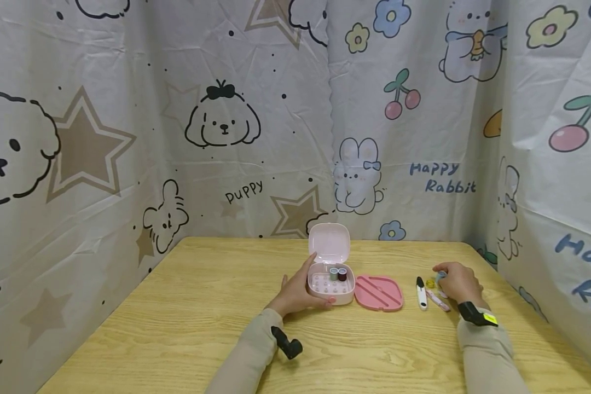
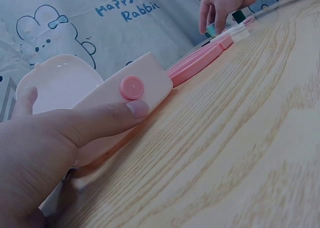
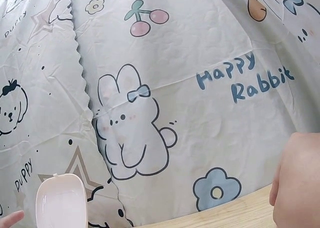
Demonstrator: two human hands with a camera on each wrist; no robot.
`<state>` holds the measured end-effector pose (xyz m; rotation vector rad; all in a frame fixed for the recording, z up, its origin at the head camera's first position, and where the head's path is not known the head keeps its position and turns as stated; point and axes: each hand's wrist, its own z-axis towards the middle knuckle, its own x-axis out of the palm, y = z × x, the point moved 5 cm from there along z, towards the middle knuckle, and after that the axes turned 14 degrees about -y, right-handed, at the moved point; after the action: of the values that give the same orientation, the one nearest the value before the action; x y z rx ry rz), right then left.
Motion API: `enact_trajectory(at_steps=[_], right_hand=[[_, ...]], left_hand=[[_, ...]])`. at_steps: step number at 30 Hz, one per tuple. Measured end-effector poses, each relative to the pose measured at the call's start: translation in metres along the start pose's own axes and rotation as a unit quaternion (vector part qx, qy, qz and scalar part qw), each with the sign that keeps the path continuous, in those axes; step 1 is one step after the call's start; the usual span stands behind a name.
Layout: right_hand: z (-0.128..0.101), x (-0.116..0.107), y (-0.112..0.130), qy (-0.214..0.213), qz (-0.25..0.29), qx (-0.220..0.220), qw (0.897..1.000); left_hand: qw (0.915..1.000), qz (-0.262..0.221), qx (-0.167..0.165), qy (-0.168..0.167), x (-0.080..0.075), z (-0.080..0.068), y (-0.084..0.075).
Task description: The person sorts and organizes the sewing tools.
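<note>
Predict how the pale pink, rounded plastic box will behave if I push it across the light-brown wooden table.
The pale pink, rounded plastic box should stay stiff: its smooth walls look moulded. It will probably slide rather than roll, since its squarish body rests on the light-brown wooden table. The matching pale pink plastic lid might swing, as it stands open at the back.

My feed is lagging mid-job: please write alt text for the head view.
A person's left hand grips an open pink box holding two small spools on a wooden table. Right of the box lie a pink tray and a black-and-white tool; the right hand has its fingers at a small blue item.
</note>
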<state>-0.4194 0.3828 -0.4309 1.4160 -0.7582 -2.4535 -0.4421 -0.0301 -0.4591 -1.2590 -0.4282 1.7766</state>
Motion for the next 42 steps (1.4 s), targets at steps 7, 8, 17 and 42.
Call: enact_trajectory(at_steps=[7,8,17,42], right_hand=[[0.002,0.0,0.002,-0.024,0.005,-0.004,1.0],[0.002,-0.001,0.003,-0.029,0.007,-0.005,1.0],[0.003,-0.005,0.005,-0.07,0.019,-0.02,0.997],[0.01,-0.012,0.044,-0.11,0.056,-0.068,0.99]], left_hand=[[1.0,0.001,-0.001,0.0,0.0,0.0,0.0],[1.0,0.0,0.0,-0.001,0.0,0.0,0.001],[1.0,-0.001,0.0,0.001,0.001,0.0,0.0],[1.0,0.0,0.002,-0.002,0.001,0.0,0.0]])
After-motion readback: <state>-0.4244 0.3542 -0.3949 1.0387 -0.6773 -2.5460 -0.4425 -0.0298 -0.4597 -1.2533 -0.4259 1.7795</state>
